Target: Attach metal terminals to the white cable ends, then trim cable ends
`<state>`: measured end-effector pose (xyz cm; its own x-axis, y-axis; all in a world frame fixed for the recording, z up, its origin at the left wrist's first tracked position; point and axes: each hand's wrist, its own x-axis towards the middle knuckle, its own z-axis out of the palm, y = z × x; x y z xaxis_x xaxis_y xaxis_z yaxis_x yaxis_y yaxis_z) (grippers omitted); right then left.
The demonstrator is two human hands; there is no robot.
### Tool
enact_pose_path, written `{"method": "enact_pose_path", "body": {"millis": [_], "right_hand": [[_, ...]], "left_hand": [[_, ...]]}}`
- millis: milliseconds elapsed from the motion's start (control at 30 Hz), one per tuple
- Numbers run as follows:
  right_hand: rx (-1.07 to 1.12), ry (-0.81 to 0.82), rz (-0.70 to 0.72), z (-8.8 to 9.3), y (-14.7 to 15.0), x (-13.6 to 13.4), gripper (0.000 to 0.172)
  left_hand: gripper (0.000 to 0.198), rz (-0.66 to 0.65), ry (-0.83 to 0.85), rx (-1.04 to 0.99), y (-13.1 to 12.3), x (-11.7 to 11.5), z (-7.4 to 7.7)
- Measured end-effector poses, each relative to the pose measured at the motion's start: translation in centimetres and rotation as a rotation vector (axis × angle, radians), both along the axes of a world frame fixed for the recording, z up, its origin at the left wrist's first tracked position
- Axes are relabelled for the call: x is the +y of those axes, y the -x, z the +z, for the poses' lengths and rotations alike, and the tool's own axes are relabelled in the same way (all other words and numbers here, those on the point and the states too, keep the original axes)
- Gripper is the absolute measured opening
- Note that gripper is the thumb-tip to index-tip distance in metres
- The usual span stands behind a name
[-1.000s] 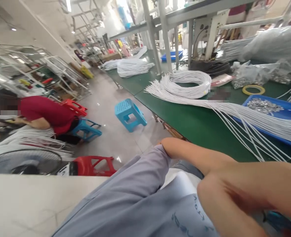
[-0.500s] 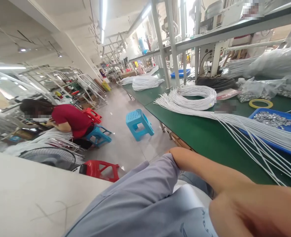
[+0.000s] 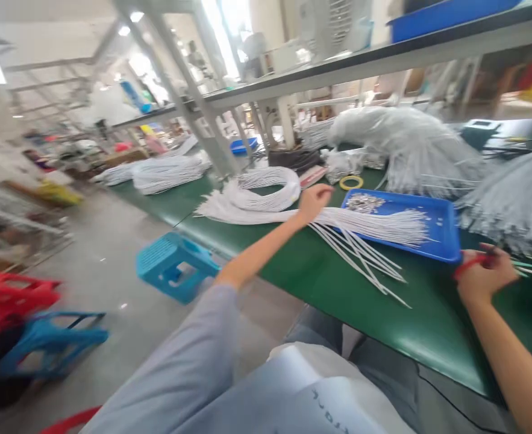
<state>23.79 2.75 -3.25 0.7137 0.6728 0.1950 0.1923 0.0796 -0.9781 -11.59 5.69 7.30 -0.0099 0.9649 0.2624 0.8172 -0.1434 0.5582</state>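
Note:
My left hand (image 3: 314,204) is above a bundle of white cords (image 3: 374,224), its fingers curled together; whether anything is between them is too blurred to tell. The cords run along the green table, with their ends lying over a blue tray (image 3: 449,244). Small metal pieces (image 3: 364,202) are heaped in the tray's left part. My right hand (image 3: 486,274) is closed around a red-handled tool (image 3: 469,264) just right of the tray's near corner; its working end cannot be made out. A looped coil of white cords (image 3: 288,191) lies behind my left wrist.
Yellow tape (image 3: 351,182) and a bag of parts (image 3: 344,164) lie behind the tray. Plastic-wrapped cords (image 3: 410,144) pile up at the back, with another pile (image 3: 516,199) at right. A blue stool (image 3: 175,265) stands left of the green table (image 3: 293,283). A shelf (image 3: 320,71) crosses above.
My view has swung right, away from the seated co-worker. Both my hands now show; before, only bare arm was visible. My left arm is now stretched out over the cords.

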Motion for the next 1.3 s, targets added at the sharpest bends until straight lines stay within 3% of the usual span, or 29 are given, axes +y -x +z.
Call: {"method": "enact_pose_path", "body": {"millis": [67, 133, 267, 433, 500, 633, 733, 867, 967, 1100, 1300], "right_hand": [[-0.016, -0.003, 0.006, -0.8, -1.1, 0.5, 0.022], [-0.031, -0.029, 0.016, -1.5, -1.2, 0.7, 0.02], [-0.06, -0.074, 0.06, -2.1, -0.5, 0.6, 0.027], [-0.069, -0.076, 0.093, -2.4, -0.6, 0.5, 0.036], [-0.062, -0.068, 0.099, -2.5, -0.7, 0.5, 0.038], [-0.039, -0.054, 0.112, -2.7, -0.6, 0.7, 0.036], [-0.03, -0.055, 0.113, -2.7, -0.6, 0.7, 0.034], [-0.03, -0.056, 0.11, -2.7, -0.7, 0.8, 0.033], [-0.03, -0.054, 0.108, -2.8, -0.9, 0.8, 0.032], [-0.034, -0.045, 0.101, -2.8, -1.2, 0.8, 0.033], [-0.047, -0.018, 0.111, -2.6, -1.6, 0.5, 0.033]], "left_hand": [[0.033, 0.125, 0.14, 0.083, 1.5, 3.7, -0.3], [0.047, 0.18, 0.245, 0.139, 3.4, 6.5, -0.8], [0.073, 0.232, 0.419, 0.212, 5.3, 10.2, -2.4], [0.043, 0.25, 0.533, 0.305, 4.4, 12.8, -3.9], [0.047, 0.26, 0.551, 0.335, 4.3, 13.2, -4.2], [0.083, 0.292, 0.571, 0.359, 4.4, 13.6, -4.5], [0.09, 0.307, 0.553, 0.348, 4.3, 13.9, -4.7], [0.088, 0.314, 0.497, 0.296, 3.7, 14.7, -5.0], [0.072, 0.313, 0.453, 0.225, 3.6, 15.0, -5.2], [0.042, 0.262, 0.412, 0.072, 5.3, 14.1, -5.7], [0.036, 0.243, 0.433, -0.198, 8.0, 12.9, -6.9]]}}
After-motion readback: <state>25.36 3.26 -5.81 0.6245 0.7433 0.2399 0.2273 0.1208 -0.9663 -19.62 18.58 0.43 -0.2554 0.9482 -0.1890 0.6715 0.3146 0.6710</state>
